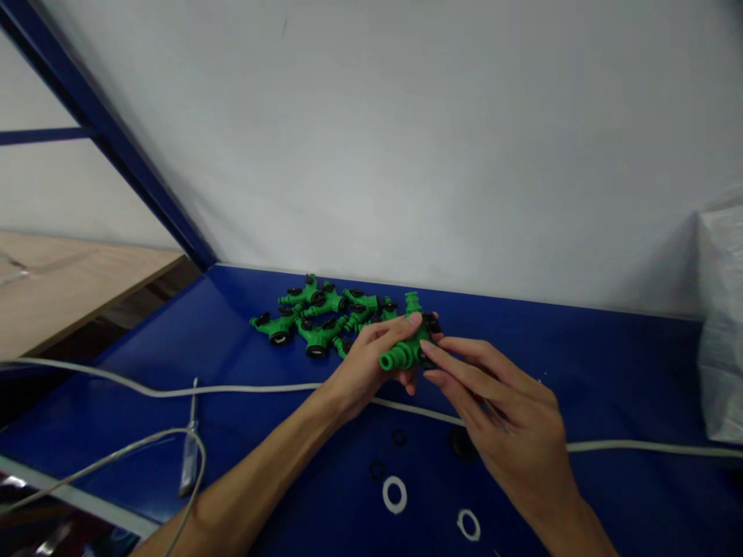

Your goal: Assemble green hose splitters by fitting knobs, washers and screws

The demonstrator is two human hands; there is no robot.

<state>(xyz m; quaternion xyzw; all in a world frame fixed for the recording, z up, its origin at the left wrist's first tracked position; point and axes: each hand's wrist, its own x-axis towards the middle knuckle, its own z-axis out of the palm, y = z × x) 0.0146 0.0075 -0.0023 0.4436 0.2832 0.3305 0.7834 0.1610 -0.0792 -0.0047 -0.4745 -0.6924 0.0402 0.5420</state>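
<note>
A green Y-shaped hose splitter (413,346) with black fittings is held above the blue table. My left hand (371,352) is wrapped round it, thumb on top. From the right, my right hand (505,402) has its fingertips closed on the splitter's black fitting. Whether the fingers have some small part between them is hidden. Behind and left of my left hand lies a group of several similar hose splitters (318,334). Below the hands, two white flat rings (395,495) and a few black rings (398,438) lie on the table.
A screwdriver (189,456) with a clear handle lies at the left. A pale cable (232,389) crosses the blue table (609,371), and a thin cord (133,447) loops over my left forearm. A white bag (721,325) stands at the right, beside the wall (435,155).
</note>
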